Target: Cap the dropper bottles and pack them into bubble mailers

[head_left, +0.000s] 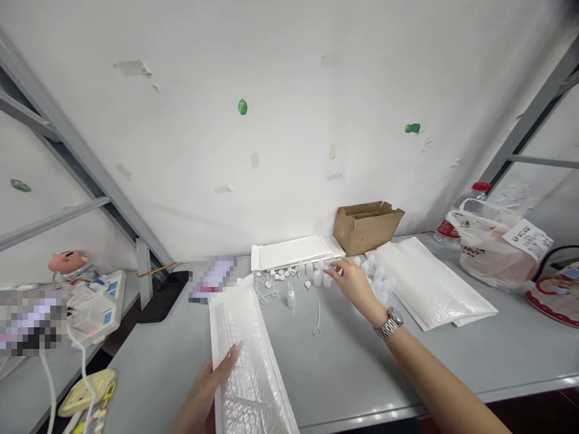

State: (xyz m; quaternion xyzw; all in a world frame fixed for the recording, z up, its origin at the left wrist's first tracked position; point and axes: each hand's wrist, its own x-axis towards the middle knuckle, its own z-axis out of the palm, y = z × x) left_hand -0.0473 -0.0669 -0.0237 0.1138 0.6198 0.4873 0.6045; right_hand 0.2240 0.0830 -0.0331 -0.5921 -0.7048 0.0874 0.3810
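Note:
A white bubble mailer [248, 361] lies slanted at the front, its edge gripped between the thumb and fingers of my left hand [215, 380]. Farther back, my right hand [350, 282] wears a metal watch and pinches the top of a small translucent plastic bottle [327, 279]. More such bottles [379, 283] stand clustered beside and partly behind that hand. Another small bottle [291, 298] stands alone, with a ring-ended white stick [317, 319] lying to its right. Several small white caps [281, 275] and ring-ended sticks [266, 293] are scattered behind it.
At the back are a flat stack of white mailers [289, 253] and an open cardboard box [368, 229]. More bubble mailers [434, 283] lie right, before a plastic bag [493, 253] and red-capped bottle [479, 191]. A blurred phone [212, 278] and power strip [106, 310] are left.

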